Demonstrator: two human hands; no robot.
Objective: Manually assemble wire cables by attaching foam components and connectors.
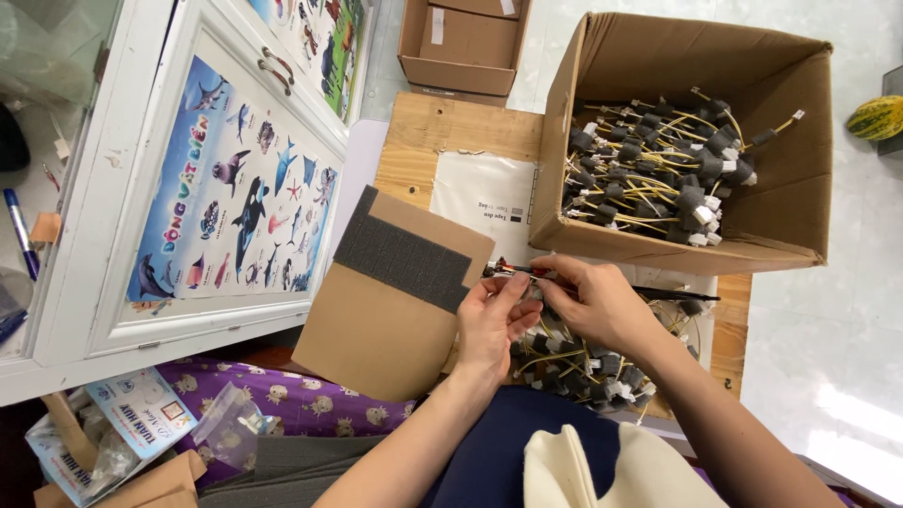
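The left hand (489,315) and right hand (602,301) are pinching a thin black-and-red wire piece (513,270) between them, each grip closed on it, just above the wooden bench (442,132). To the left, a cardboard sheet (376,320) bearing a strip of grey foam pads (400,249) is leaning against the bench edge. Under the hands, a heap of yellow-wired, foam-wrapped pieces (583,362) is lying, partly hidden by the wrists. Further right, an open cardboard box (658,249) is holding many more such pieces.
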